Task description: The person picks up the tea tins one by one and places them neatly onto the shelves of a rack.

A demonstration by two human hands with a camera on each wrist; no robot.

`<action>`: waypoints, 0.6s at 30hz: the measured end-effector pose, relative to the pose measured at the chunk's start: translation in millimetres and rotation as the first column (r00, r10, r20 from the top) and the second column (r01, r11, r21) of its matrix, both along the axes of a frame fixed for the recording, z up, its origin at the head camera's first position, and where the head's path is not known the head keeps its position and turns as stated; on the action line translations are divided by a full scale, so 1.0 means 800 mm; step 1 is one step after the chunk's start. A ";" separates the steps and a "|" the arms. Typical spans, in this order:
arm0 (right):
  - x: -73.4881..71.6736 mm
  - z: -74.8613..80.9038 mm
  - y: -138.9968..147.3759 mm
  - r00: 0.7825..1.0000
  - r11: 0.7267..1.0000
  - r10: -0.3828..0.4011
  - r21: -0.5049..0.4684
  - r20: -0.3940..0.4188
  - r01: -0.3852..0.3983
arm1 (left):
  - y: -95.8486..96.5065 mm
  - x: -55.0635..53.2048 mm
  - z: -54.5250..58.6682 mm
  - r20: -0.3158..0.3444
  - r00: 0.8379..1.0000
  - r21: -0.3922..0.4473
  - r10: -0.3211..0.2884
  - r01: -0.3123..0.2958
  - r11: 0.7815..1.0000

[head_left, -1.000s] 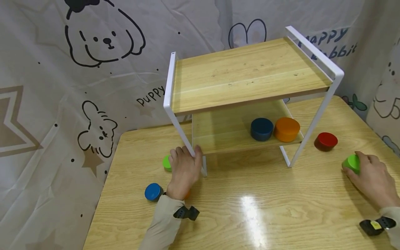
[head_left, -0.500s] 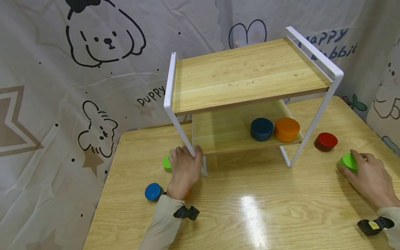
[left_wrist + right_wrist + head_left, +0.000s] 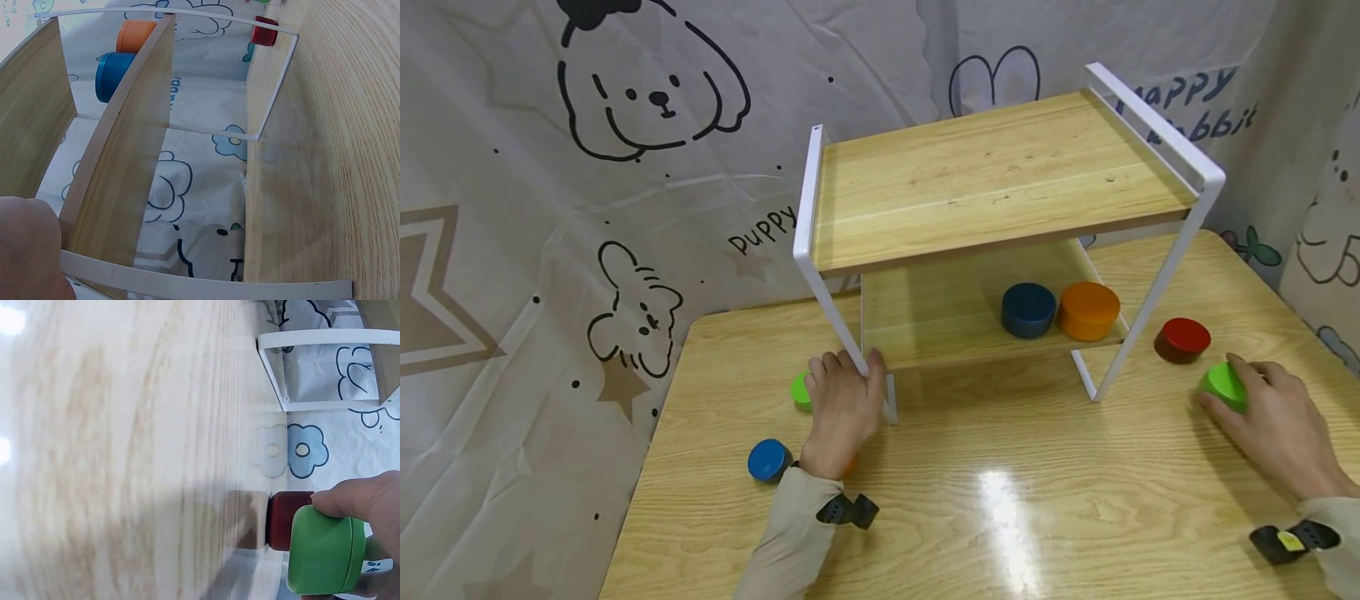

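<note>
One green cylinder (image 3: 1222,387), probably light, stiff, slick, is being pinched above the surface (image 3: 1075,508) by the right hand (image 3: 1276,423), sidewall (image 3: 320,553) seemingly safest; the white shelf frame (image 3: 832,315) is being gripped by the left hand (image 3: 844,410).

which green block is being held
The green block nearest the red block, gripped by the right hand; the other green block lies left of the shelf, partly hidden by the left hand.

Tabletop (image 3: 970,450) allows passage between the left hand (image 3: 844,407) and right hand (image 3: 1285,425), while a red cylinder (image 3: 1182,341) and white shelf leg (image 3: 1156,290) stand ahead-left of the right.
</note>
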State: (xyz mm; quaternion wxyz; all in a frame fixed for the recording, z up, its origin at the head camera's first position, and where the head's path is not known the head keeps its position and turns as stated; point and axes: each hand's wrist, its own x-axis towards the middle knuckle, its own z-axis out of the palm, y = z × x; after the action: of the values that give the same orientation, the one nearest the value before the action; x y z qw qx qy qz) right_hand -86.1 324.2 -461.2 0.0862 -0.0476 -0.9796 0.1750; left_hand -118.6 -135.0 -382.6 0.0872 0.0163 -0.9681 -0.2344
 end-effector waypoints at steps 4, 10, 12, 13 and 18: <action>0.000 0.004 -0.005 1.000 1.000 0.020 -0.009 -0.021 -0.020 | 0.000 0.000 0.000 0.003 1.000 -0.001 0.001 -0.001 1.000; -0.001 0.007 -0.010 0.997 0.999 0.046 -0.004 -0.063 -0.046 | 0.000 0.001 -0.001 0.000 1.000 -0.001 0.004 -0.004 1.000; 0.000 0.009 -0.011 0.996 0.999 0.053 -0.002 -0.072 -0.053 | 0.000 0.000 -0.001 -0.001 1.000 0.003 0.004 -0.004 1.000; 0.000 0.010 -0.012 0.996 0.999 0.054 -0.003 -0.071 -0.054 | 0.000 0.000 -0.001 -0.002 1.000 0.004 0.004 -0.004 1.000; 0.000 0.016 -0.018 0.996 0.998 0.058 -0.020 -0.067 -0.060 | 0.000 0.000 -0.001 0.005 1.000 -0.002 -0.002 0.002 1.000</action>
State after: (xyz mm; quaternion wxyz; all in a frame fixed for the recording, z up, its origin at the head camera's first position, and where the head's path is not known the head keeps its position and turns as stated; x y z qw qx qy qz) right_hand -86.0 310.2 -448.6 0.1130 -0.0137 -0.9752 0.1897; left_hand -118.8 -134.8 -383.3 0.0847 0.0156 -0.9685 -0.2335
